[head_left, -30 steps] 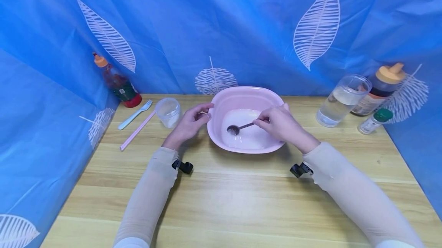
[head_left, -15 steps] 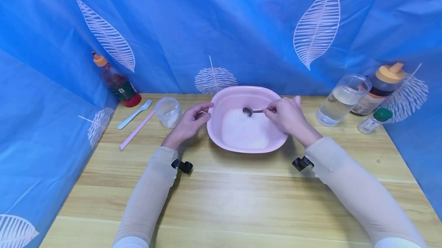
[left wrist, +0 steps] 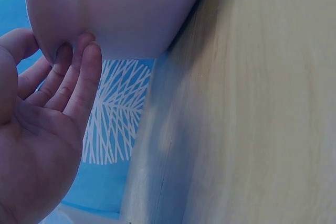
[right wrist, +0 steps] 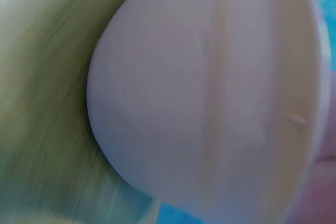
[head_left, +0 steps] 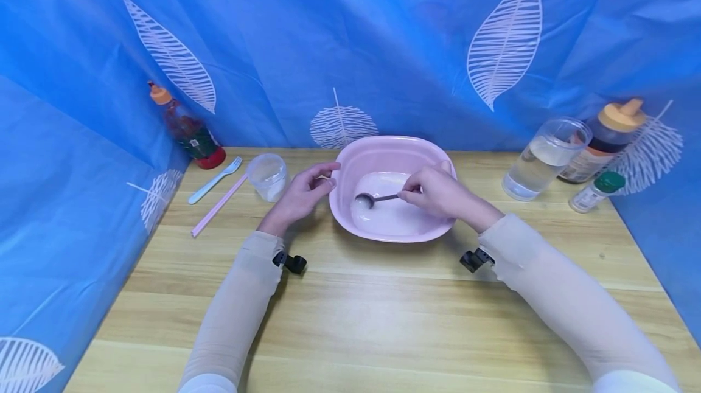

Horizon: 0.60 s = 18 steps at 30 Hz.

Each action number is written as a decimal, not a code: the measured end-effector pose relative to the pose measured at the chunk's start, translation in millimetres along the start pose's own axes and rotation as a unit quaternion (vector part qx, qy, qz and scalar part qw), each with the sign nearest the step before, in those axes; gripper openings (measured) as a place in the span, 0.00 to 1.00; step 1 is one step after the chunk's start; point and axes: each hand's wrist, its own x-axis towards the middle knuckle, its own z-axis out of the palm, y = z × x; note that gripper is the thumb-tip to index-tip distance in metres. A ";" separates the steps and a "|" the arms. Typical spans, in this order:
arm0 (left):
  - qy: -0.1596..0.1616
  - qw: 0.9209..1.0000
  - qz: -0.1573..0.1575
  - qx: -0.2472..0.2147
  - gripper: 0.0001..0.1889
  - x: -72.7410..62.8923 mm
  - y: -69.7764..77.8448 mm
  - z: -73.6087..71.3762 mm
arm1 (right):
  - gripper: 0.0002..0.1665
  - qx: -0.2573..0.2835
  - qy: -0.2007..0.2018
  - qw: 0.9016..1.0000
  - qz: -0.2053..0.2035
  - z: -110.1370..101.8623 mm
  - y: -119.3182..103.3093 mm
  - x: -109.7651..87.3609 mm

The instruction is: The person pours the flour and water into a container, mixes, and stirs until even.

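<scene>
A pink basin [head_left: 394, 145] stands at the table's back middle, with some shiny liquid in its bottom. My left hand [head_left: 303, 192] holds the basin's left rim; in the left wrist view the thumb and the curled fingers [left wrist: 86, 85] meet at the rim. Over the basin's right side, my right hand [head_left: 432, 191] pinches the handle of a dark spoon [head_left: 383, 198]. The spoon's round bowl is low inside the basin, towards the left. In the right wrist view the basin's outer wall [right wrist: 157, 87] hides the spoon and most of the hand.
Left of the basin are a clear cup [head_left: 268, 177] with white contents, a pink stick [head_left: 219, 205], a light blue fork [head_left: 216, 180] and a red sauce bottle [head_left: 188, 128]. At right stand a water cup [head_left: 542, 165], a dark sauce bottle [head_left: 602, 140] and a green-capped jar [head_left: 597, 192].
The spoon and my right hand have swung around inside the basin: towards the back right half a second ago, then back to the front left now. My left hand stays at the rim.
</scene>
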 end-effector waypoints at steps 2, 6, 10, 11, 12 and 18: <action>-0.001 1.000 -0.001 0.000 0.24 -0.3 -0.1 0.0 | 0.09 0.008 -0.015 1.000 0.004 -5.6 2.0 -7.2; 0.001 1.000 -0.004 0.002 0.24 -1.7 0.7 -0.1 | 0.09 -0.008 -0.024 0.999 0.022 -20.5 7.0 -22.2; 0.002 1.000 -0.004 0.004 0.24 -2.0 0.6 0.2 | 0.09 -0.063 0.002 0.997 0.047 -34.3 12.2 -33.5; 0.002 1.000 -0.003 0.003 0.24 -1.9 0.4 0.2 | 0.09 -0.076 0.013 0.996 0.053 -36.9 13.5 -35.5; 0.002 1.000 -0.004 0.001 0.24 -1.8 0.2 0.4 | 0.09 -0.087 0.025 0.994 0.059 -39.0 15.1 -37.0; 0.001 1.000 -0.003 0.001 0.24 -1.1 0.0 1.5 | 0.12 -0.109 0.083 0.988 0.077 -36.7 22.8 -37.1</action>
